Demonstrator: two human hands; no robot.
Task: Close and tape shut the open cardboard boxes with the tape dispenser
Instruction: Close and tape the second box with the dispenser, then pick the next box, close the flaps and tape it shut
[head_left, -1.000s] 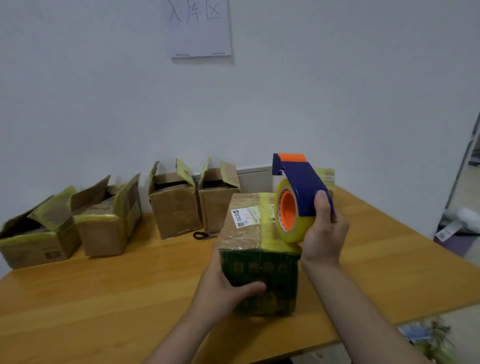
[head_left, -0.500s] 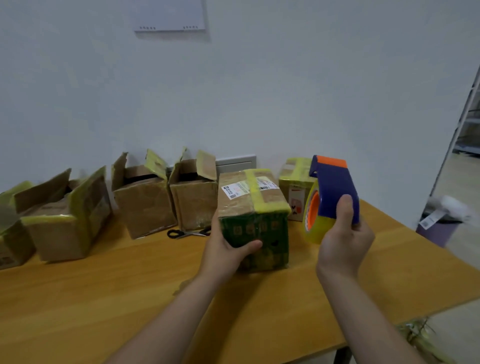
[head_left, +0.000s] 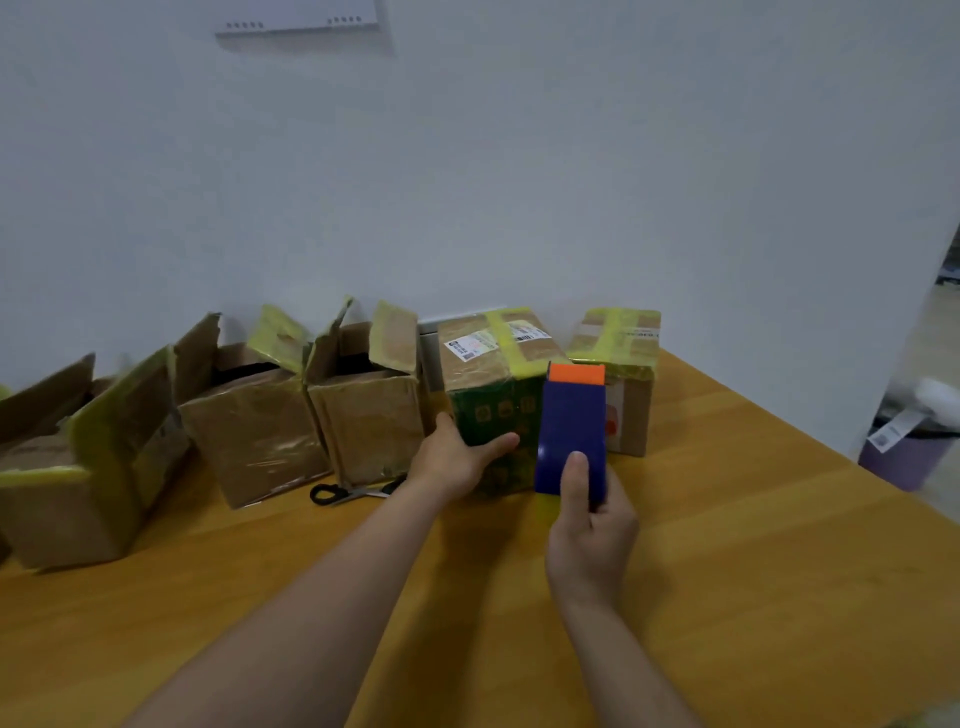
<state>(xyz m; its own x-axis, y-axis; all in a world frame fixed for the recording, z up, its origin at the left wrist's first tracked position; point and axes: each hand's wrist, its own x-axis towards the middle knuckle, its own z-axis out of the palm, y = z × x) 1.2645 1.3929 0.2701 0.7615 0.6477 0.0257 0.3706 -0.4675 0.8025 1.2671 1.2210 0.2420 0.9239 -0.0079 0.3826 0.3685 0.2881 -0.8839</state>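
**Sealed box under your left hand, dispenser in your right**

Behind everything is the wall (head_left: 519, 182), plain, white and matt. Before it lies the table (head_left: 753, 597) of smooth orange-brown wood with a fine straight grain.

Along its far side stand brown cardboard boxes, all with wrinkled, glossy yellowish tape. The left open box (head_left: 88, 499), the middle open box (head_left: 254, 431) and the right open box (head_left: 374, 415) have their flaps standing up.

Next to them is the sealed box (head_left: 483, 358). It has a yellow strip over the closed top, white labels and a green printed front. Your left hand (head_left: 457, 457) grasps its lower left corner, with the thumb across the green face.

The second sealed box (head_left: 618, 338) stands just beside it, on the right.

Your right hand (head_left: 592, 540) is clenched around the tape dispenser (head_left: 571, 431) — a dark blue, flat plastic body with an orange tip. You hold it upright in front of the two sealed boxes.

Black-handled scissors (head_left: 353, 491) lie flat before the right open box.
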